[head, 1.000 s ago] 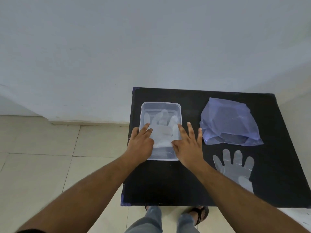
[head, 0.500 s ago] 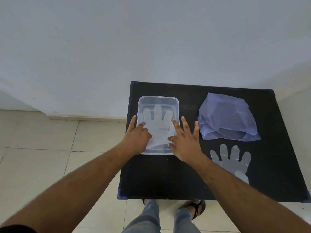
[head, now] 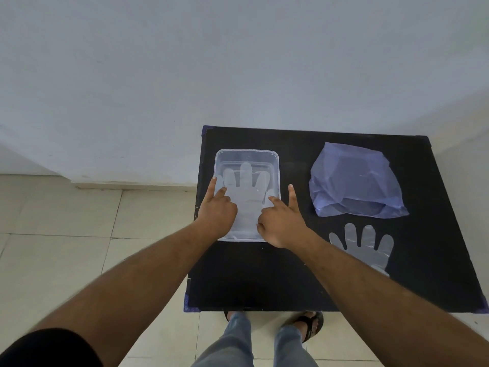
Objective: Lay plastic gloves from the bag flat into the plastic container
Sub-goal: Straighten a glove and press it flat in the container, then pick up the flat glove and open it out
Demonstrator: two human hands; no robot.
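while both hands press down inside the clear plastic container (head: 247,154), a transparent glove (head: 247,193) lies flat in it, fingers spread toward the wall. the left hand (head: 216,211) pins the glove's left side with an extended fingertip, its grip loose and holding nothing; the right hand (head: 281,223) does likewise on the right. beyond the right grip sits a crumpled purple bag (head: 356,181), and nearer, a second glove (head: 363,246) on the black tabletop (head: 264,276).
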